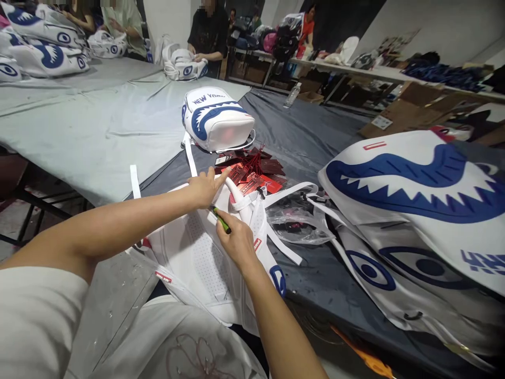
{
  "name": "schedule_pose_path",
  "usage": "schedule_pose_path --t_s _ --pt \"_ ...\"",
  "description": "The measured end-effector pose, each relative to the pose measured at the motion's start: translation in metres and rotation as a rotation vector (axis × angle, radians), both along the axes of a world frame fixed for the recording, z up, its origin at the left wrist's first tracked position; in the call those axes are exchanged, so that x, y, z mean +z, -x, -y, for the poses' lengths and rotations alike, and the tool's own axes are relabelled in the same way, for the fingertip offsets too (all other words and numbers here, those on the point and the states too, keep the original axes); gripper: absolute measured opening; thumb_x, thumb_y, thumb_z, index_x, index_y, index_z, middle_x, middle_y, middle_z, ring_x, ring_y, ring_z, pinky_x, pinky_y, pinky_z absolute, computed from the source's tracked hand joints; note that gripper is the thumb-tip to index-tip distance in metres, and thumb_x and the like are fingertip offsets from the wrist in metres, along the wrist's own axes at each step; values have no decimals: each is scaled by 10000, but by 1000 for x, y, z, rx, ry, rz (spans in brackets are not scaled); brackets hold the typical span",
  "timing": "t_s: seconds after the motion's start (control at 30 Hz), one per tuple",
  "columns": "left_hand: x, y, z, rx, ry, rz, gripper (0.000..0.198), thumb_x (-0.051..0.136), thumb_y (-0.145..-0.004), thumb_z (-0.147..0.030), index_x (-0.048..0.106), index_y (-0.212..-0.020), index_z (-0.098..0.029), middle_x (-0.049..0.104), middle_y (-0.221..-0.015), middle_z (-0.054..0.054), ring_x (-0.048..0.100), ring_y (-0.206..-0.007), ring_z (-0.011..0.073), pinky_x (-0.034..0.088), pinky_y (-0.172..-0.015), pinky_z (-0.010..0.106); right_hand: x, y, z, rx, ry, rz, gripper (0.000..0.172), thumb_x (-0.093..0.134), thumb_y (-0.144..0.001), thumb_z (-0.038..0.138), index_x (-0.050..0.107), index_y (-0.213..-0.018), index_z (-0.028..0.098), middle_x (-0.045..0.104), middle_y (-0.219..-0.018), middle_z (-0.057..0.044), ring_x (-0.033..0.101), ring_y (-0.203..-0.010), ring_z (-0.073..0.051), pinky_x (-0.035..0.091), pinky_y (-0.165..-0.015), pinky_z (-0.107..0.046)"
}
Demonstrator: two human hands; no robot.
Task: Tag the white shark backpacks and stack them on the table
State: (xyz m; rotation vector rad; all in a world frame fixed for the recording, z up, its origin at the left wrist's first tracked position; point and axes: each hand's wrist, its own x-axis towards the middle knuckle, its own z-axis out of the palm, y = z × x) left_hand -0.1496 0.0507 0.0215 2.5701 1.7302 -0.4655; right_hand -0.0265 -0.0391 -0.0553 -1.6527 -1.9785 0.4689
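Observation:
A white backpack point(197, 258) lies back-side up in front of me, its mesh panel and white straps showing. My left hand point(205, 187) rests on its upper edge, thumb stretched out toward a pile of red hang tags point(252, 171), the other fingers curled. My right hand point(235, 238) is closed round a small green tool point(221, 221) and sits on the backpack by its top handle point(240, 199). Loose white straps point(284, 192) trail to the right of the handle.
A finished white backpack with a blue shark mouth point(216, 118) stands beyond the tags. More shark-print backpacks point(418, 210) are stacked at right, clear plastic bags point(295, 223) beside them. Other people work at the far end of the grey table point(98, 116).

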Motion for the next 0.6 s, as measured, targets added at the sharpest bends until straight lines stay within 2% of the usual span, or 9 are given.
schedule_pose_path --t_s 0.1,0.17,0.3,0.4,0.5,0.6 --pt "-8 2 -3 -45 -78 9 1114 705 -799 -219 -81 -1588 -230 415 -1433 259 555 -1204 362 541 -890 462 -4 -3 -1 3 -3 -15 393 512 -921 235 666 -1282 208 754 -1057 -85 699 -930 -208 511 -820 -286" --pt "-13 7 -6 -86 -103 26 1069 661 -816 -206 -76 -1589 -244 484 -1322 224 603 -1124 339 547 -852 422 -5 -7 -1 11 -10 -32 388 520 -915 238 673 -1271 229 759 -1049 -69 701 -921 -199 512 -814 -278" --pt "-21 19 -11 -167 -118 89 1019 614 -841 -246 -79 -1587 -259 519 -1254 185 653 -1031 308 535 -827 371 -6 -13 1 4 0 -71 390 524 -911 253 673 -1271 252 764 -1069 -52 713 -887 -197 516 -783 -277" --pt "-23 25 -13 -180 -118 127 966 566 -867 -249 -78 -1586 -258 541 -1260 172 665 -1020 299 529 -815 359 -4 -14 3 -10 30 -65 393 529 -907 259 673 -1273 273 774 -1032 -38 721 -849 -200 514 -746 -273" --pt "-20 25 -14 -175 -98 155 985 565 -861 -240 -106 -1582 -247 551 -1287 160 663 -1049 297 530 -806 347 -1 -14 5 -21 55 -45 404 531 -904 260 672 -1282 276 779 -999 -47 725 -839 -215 512 -732 -285" --pt "-13 20 -17 -138 -40 124 1019 610 -831 -253 -70 -1589 -225 506 -1374 185 663 -1065 304 533 -813 350 1 -15 6 -17 68 -45 416 526 -902 264 665 -1294 279 779 -992 -51 725 -835 -225 513 -726 -296"
